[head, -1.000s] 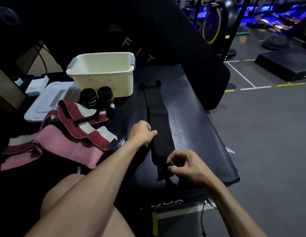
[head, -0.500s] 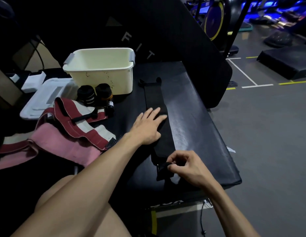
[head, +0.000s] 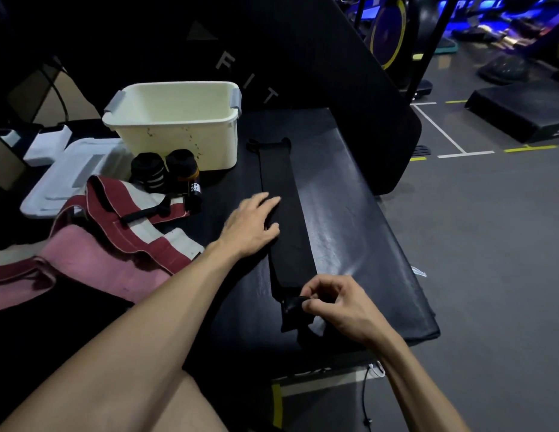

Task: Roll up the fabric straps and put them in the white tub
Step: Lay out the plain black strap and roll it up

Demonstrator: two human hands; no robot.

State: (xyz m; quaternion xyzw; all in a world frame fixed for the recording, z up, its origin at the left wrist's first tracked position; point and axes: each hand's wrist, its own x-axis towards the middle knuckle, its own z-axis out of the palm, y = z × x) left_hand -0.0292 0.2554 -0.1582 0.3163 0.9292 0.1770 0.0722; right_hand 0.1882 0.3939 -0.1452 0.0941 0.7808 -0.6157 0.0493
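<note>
A long black fabric strap [head: 287, 219] lies flat along the black padded bench [head: 350, 219], running from near the white tub [head: 178, 126] toward me. My left hand [head: 250, 226] rests on the strap's left edge with straight fingers. My right hand [head: 337, 304] pinches the strap's near end, which is curled up a little. Two rolled black straps [head: 164, 171] stand in front of the tub. A heap of red, white and pink straps [head: 116, 238] lies to the left.
A white lid [head: 66, 179] lies left of the tub. A tall black padded panel [head: 318, 73] stands behind the bench. Grey gym floor [head: 474, 244] with marked lines and exercise machines is to the right. My bare leg is at the bottom left.
My left hand opened from a loose fist and slid forward along the strap, fingers now flat. My right hand kept its pinch on the near end.
</note>
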